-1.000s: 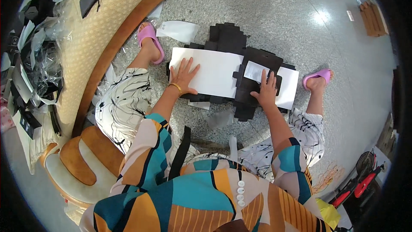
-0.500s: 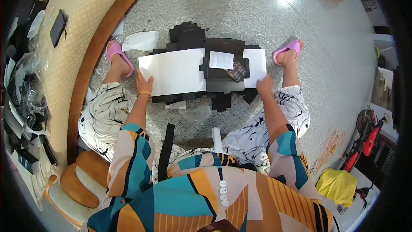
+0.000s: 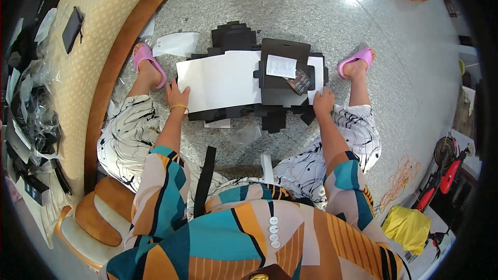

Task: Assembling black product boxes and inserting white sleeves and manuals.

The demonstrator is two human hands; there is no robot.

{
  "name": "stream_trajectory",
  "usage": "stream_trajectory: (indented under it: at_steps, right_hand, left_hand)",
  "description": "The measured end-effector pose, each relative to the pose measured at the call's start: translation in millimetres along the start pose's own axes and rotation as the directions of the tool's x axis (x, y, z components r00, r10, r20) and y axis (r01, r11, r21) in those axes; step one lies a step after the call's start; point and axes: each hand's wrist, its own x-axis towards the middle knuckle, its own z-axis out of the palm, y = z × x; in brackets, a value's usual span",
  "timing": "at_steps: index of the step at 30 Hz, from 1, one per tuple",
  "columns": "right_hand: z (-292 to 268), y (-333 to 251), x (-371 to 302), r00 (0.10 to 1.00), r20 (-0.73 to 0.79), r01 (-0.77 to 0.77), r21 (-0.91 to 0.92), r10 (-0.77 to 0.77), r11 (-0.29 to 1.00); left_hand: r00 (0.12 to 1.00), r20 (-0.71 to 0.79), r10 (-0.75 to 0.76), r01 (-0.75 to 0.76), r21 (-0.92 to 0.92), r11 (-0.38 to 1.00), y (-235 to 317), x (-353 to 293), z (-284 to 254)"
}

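From here I see a smooth white sheet (image 3: 220, 83), faintly creased, on a pile of black cardboard (image 3: 233, 36) on the floor (image 3: 306, 10), my left hand (image 3: 178, 97) at its left edge. My right hand (image 3: 324, 102) is at the pile's right end; I can't tell whether either grip is clenched. Right of the sheet, a flat black box (image 3: 275, 49) carries a white paper (image 3: 281, 66) and dark card (image 3: 300, 81).

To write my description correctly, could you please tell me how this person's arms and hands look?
The left sleeve and right sleeve end near the elbows, patterned in teal, pale pink, orange and black. The left hand and right hand are gloveless; a gold-coloured bracelet circles the left wrist.
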Motion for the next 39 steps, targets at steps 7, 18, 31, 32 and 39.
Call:
stream_trajectory:
  at_steps: [7, 18, 31, 32, 39]
  right_hand:
    - [1, 7, 13, 0.998, 0.05, -0.04, 0.048, 0.038, 0.998]
    - [6, 26, 20, 0.982, 0.108, 0.136, 0.142, -0.152, 0.98]
    - [-24, -57, -3, 0.896, -0.101, 0.437, 0.024, -0.433, 0.899]
    - [-21, -66, -9, 0.895, -0.103, 0.438, 0.026, -0.434, 0.898]
    - [-2, -92, -17, 0.848, 0.458, 0.329, -0.059, -0.267, 0.943]
  left_hand:
    - [0.998, 0.049, 0.031, -0.026, -0.115, 0.993, 11, 3, -4]
    - [0.993, 0.107, 0.045, -0.047, 0.021, 0.999, 9, 4, 1]
    - [0.822, -0.017, 0.569, -0.533, 0.328, 0.78, 130, -24, -38]
    - [0.822, 0.145, 0.55, -0.565, 0.317, 0.762, 139, -27, -33]
    - [0.791, 0.563, 0.24, -0.499, 0.365, 0.786, 152, -30, -7]
